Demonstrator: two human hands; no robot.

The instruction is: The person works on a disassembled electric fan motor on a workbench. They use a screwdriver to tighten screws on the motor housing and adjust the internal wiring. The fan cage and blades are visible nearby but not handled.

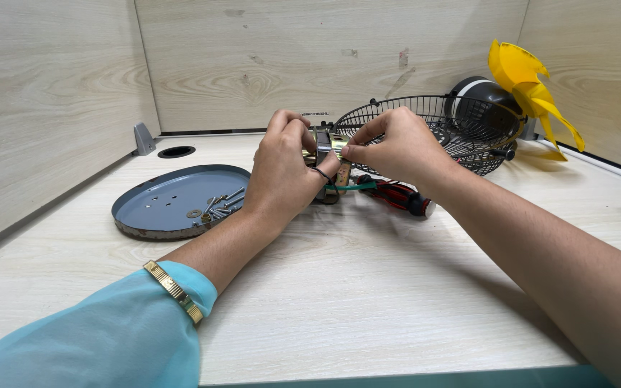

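Note:
My left hand (287, 169) grips a small metal motor part (324, 147) with brass-coloured pieces and thin wires, holding it just above the table. My right hand (394, 144) pinches the top of the same part from the right with thumb and forefinger. A green wire (351, 187) trails from the part below my hands. A red-and-black screwdriver (399, 196) lies on the table right under my right wrist.
A round grey metal plate (154, 202) with several loose screws and a washer lies at the left. A black wire fan guard (436, 126), a dark motor housing (484, 100) and a yellow fan blade (530, 90) stand at the back right. Wooden walls enclose the table.

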